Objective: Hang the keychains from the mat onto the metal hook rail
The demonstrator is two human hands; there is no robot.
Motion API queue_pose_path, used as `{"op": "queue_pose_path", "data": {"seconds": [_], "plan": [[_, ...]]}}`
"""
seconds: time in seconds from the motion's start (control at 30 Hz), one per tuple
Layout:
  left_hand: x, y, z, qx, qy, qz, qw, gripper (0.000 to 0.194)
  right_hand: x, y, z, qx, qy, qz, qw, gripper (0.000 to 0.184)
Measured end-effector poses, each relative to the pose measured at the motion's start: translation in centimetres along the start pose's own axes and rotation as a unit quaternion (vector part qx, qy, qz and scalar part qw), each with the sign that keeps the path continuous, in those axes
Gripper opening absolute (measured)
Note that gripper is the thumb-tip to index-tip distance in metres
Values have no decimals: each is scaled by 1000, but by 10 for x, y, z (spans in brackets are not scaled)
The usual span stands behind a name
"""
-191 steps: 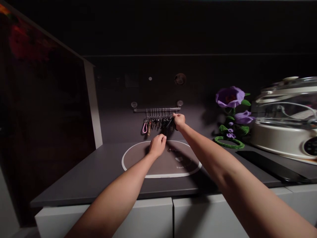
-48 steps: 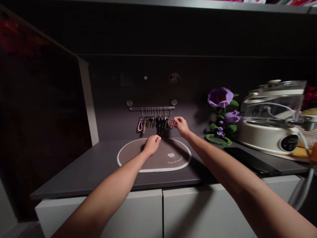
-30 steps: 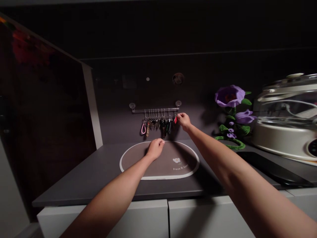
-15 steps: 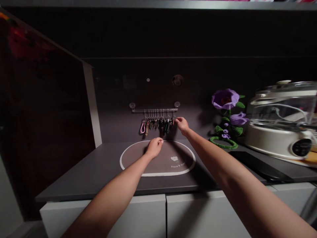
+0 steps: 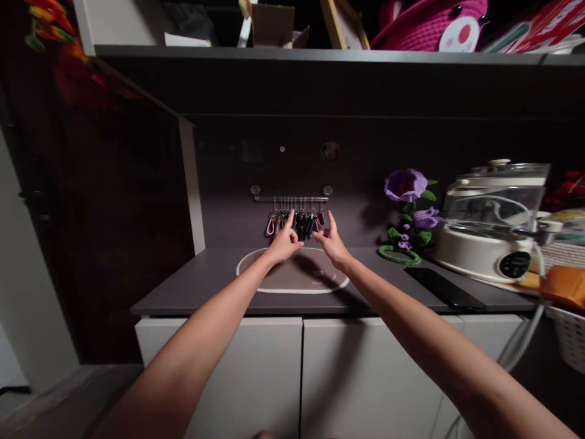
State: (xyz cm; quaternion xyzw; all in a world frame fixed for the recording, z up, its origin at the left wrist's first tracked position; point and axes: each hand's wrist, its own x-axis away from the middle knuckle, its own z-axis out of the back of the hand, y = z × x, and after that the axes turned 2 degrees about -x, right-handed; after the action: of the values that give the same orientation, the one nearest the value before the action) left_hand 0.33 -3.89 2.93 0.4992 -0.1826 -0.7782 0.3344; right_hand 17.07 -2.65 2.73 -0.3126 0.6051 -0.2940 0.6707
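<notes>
A clear hook rail (image 5: pixel 292 199) is fixed to the dark back wall, and several bunches of keys (image 5: pixel 300 224) hang from it. At its left end dangles a pink loop strap (image 5: pixel 270 225). My left hand (image 5: pixel 282 244) is raised in front of the keys, index finger pointing up and thumb apart, holding nothing. To the right, my right hand (image 5: pixel 333 244) has its index finger stretched up beside a dark reddish tag (image 5: pixel 320 219) at the rail's right end. Whether that hand touches the tag I cannot tell. Below both hands lies an oval brown mat (image 5: pixel 256 275) with a white rim.
On the counter (image 5: pixel 183 286), a purple knitted flower (image 5: pixel 406 185) stands right of the mat. Beyond it are a black flat slab (image 5: pixel 445 288) and a cream steamer-like appliance (image 5: pixel 479 250). A shelf (image 5: pixel 292 56) with a pink basket (image 5: pixel 425 27) overhangs above.
My right hand has left its pinch at the rail's right end, its index finger now extended. My left hand has risen from above the mat and unfolded. The view has tipped upward.
</notes>
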Motion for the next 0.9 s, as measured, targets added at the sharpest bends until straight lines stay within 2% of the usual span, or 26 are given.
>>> {"op": "queue_pose_path", "data": {"seconds": [0.1, 0.23, 0.33, 0.43, 0.6, 0.7, 0.8, 0.9], "plan": [[25, 11, 13, 9, -12, -24, 1000, 103, 23, -6, -2, 9, -45, 38, 998, 98], [66, 11, 20, 2, -30, -11, 999, 104, 53, -5, 0, 38, -112, 50, 992, 102], [89, 4, 21, -6, -39, 9, 999, 104, 74, -3, 1, 60, -132, 39, 989, 101], [100, -1, 22, -10, -44, 22, 999, 105, 86, -6, 2, 76, -132, 38, 988, 98], [99, -2, 25, 5, -52, 34, 998, 107, 87, -14, 1, 95, -132, 39, 986, 94], [91, -7, 28, 34, -35, 63, 997, 107, 77, -13, 5, 98, -131, 25, 986, 89], [73, -20, 34, 39, 27, 101, 994, 100, 56, -7, 15, 108, -91, 1, 990, 76], [47, -38, 42, 22, 126, 146, 981, 85, 24, 3, 30, 108, -12, -50, 993, 64]]}}
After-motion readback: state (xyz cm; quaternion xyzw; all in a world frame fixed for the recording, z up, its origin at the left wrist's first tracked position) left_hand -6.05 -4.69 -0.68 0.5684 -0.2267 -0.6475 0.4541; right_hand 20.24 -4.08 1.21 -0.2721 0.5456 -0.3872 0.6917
